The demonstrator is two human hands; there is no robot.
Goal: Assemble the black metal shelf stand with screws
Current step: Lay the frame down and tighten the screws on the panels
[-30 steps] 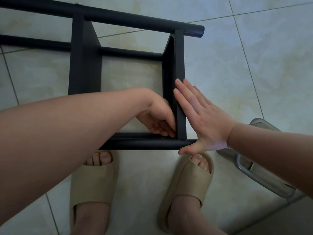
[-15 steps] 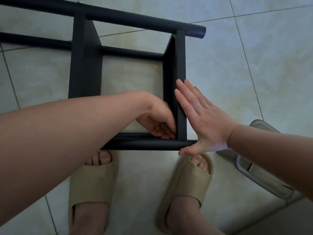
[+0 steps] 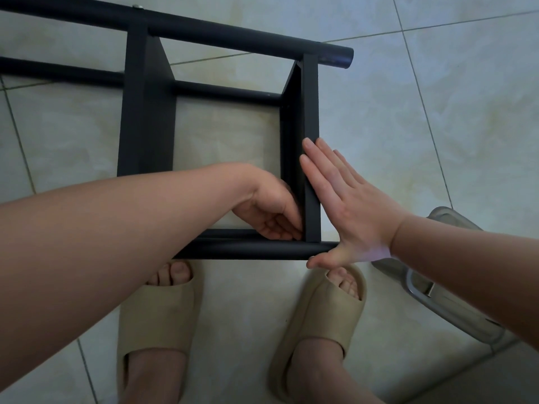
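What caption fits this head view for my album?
Right hand presses flat against a black shelf panel; left hand works at its inner corner.

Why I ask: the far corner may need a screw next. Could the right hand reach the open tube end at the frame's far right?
Probably yes. The right hand presses flat against the right panel from outside; only bare floor lies between it and the tube end.

Beige slippers [image 3: 157, 313] stand on tiled floor [image 3: 437, 126] near a clear container [image 3: 450, 312]
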